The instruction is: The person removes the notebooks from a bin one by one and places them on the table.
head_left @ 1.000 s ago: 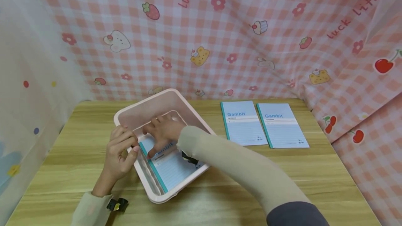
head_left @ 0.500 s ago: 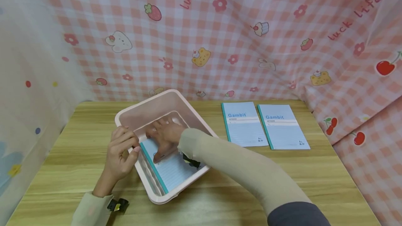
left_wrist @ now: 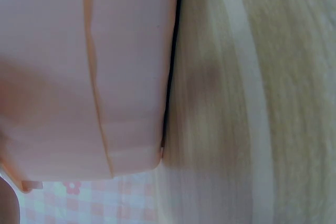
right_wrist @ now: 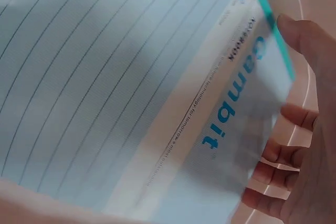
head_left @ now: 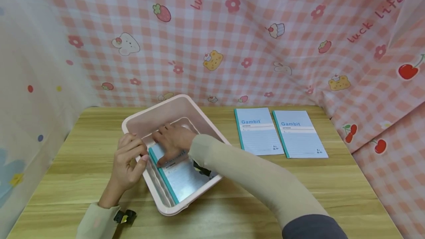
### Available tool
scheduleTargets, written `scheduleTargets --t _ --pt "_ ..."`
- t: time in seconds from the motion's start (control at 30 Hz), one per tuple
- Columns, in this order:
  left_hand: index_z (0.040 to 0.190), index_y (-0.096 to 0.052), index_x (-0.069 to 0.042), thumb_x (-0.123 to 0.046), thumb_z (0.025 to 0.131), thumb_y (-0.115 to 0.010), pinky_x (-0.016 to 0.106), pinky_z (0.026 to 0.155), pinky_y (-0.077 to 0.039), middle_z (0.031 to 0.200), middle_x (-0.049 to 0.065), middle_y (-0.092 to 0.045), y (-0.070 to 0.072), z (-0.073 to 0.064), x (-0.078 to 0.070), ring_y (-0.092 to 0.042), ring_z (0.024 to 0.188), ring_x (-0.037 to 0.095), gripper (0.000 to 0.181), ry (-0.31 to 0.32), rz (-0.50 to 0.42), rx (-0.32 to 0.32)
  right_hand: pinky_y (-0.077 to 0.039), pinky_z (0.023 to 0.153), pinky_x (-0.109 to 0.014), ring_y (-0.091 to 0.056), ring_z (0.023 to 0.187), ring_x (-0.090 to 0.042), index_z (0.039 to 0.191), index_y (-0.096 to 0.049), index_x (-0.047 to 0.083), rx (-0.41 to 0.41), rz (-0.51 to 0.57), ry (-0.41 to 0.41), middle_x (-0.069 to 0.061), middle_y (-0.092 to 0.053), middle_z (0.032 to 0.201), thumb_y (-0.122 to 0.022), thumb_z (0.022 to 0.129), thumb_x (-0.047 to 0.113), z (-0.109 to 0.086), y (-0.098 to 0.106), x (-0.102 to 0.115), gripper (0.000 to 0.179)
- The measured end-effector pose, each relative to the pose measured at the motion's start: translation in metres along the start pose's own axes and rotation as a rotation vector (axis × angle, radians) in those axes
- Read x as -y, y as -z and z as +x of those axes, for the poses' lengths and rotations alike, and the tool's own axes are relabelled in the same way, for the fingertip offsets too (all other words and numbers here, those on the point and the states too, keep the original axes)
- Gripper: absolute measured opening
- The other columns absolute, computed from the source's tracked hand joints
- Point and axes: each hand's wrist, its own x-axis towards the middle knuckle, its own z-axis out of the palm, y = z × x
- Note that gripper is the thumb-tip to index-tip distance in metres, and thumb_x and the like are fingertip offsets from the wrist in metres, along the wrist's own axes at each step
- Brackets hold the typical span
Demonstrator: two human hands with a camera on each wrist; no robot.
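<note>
A pale pink plastic bin [head_left: 156, 208] stands at an angle on the table. My left hand [head_left: 126, 161] grips its left rim, fingers curled and thumb against the edge. Inside the bin is a light blue Gambit notebook [head_left: 187, 180] with a green spine. My right hand [head_left: 174, 139] reaches in and holds this notebook near its top. In the right wrist view the thumb lies at the spine of the notebook [right_wrist: 131, 77], and the other fingertips [right_wrist: 262, 203] meet its top edge. The left wrist view shows the bin's outer wall [left_wrist: 131, 77] close up.
Two matching notebooks, one [head_left: 257, 132] beside the other [head_left: 299, 134], lie flat on the wooden table [head_left: 265, 202] to the right of the bin. A pink checked cloth [head_left: 212, 28] hangs behind the table's far edge.
My right hand first slid slightly toward me over the notebook, then back up. Glare now shows on the notebook's cover and its top has shifted slightly. My left hand keeps its place on the rim.
</note>
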Motion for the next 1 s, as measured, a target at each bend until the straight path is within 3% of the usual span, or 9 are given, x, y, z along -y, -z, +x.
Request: scheduleTargets --t 0.17,0.3,0.4,0.47,0.53,0.73,0.83,1.0 --pt "0.061 -0.056 -0.01 -0.025 0.095 -0.056 0.037 0.101 -0.034 0.067 0.004 -0.054 0.0007 -0.0003 0.0003 -0.044 0.077 0.024 0.037 0.0 0.001 -0.004 -0.051 0.097 -0.038 -0.038 0.135 -0.014 0.148 -0.041 0.038 0.013 0.012 -0.018 0.001 -0.038 0.152 -0.053 0.077 0.09 0.0024 0.0014 0.0002 0.089" --pt "0.061 -0.056 -0.009 -0.024 0.094 -0.055 0.038 0.099 -0.034 0.067 0.005 -0.054 0.0007 0.0006 -0.0001 -0.044 0.077 0.024 0.036 -0.007 -0.001 -0.011 -0.045 0.11 -0.04 -0.034 0.148 -0.017 0.159 -0.027 0.027 0.018 0.059 -0.034 -0.003 -0.031 0.163 -0.051 0.074 0.092 0.0028 0.0021 0.001 0.109" --pt "0.061 -0.055 -0.009 -0.024 0.094 -0.055 0.038 0.099 -0.034 0.067 0.006 -0.054 0.0005 0.0005 0.0005 -0.045 0.077 0.025 0.036 -0.013 -0.006 -0.015 -0.042 0.113 -0.035 -0.042 0.145 -0.017 0.157 -0.024 0.02 0.016 0.128 -0.039 -0.005 -0.037 0.16 -0.055 0.073 0.091 0.0007 0.0014 0.0024 0.114" --pt "0.061 -0.056 -0.009 -0.024 0.094 -0.055 0.039 0.099 -0.034 0.067 0.006 -0.054 0.0004 0.0001 0.0012 -0.045 0.077 0.025 0.036 -0.017 -0.009 -0.015 -0.045 0.107 -0.032 -0.049 0.137 -0.017 0.151 -0.028 0.02 0.007 0.151 -0.042 -0.005 -0.045 0.152 -0.057 0.072 0.091 -0.0007 -0.0002 0.0034 0.11" --pt "0.061 -0.056 -0.009 -0.024 0.095 -0.056 0.039 0.098 -0.034 0.067 0.006 -0.054 0.0003 -0.0003 0.0017 -0.045 0.077 0.025 0.037 -0.02 -0.011 -0.014 -0.048 0.101 -0.034 -0.054 0.128 -0.015 0.143 -0.033 0.022 0.002 0.149 -0.058 -0.002 -0.051 0.143 -0.056 0.07 0.093 -0.0023 -0.0013 0.0039 0.104" --pt "0.061 -0.056 -0.009 -0.023 0.093 -0.056 0.038 0.099 -0.034 0.067 0.005 -0.053 0.0004 -0.0008 0.0018 -0.044 0.077 0.024 0.035 -0.011 -0.011 -0.012 -0.04 0.11 -0.05 -0.049 0.136 -0.02 0.145 -0.032 0.022 -0.026 0.089 -0.138 -0.001 -0.052 0.147 -0.051 0.064 0.1 -0.0034 -0.0028 0.0036 0.114" --pt "0.061 -0.056 -0.009 -0.024 0.094 -0.056 0.038 0.1 -0.034 0.067 0.005 -0.053 0.0003 -0.0005 0.0013 -0.044 0.077 0.024 0.036 -0.009 -0.01 -0.015 -0.038 0.111 -0.055 -0.052 0.132 -0.024 0.139 -0.037 0.022 -0.047 0.078 -0.124 -0.001 -0.058 0.138 -0.054 0.067 0.095 -0.0022 -0.0029 0.003 0.104" --pt "0.061 -0.056 -0.009 -0.025 0.096 -0.056 0.039 0.098 -0.034 0.067 0.005 -0.054 -0.0001 0.0011 0.0002 -0.045 0.077 0.025 0.038 -0.019 -0.016 -0.018 -0.033 0.111 -0.049 -0.046 0.134 -0.022 0.135 -0.041 0.025 -0.104 0.066 -0.055 -0.002 -0.054 0.138 -0.056 0.078 0.084 0.001 -0.0024 0.0024 0.084"
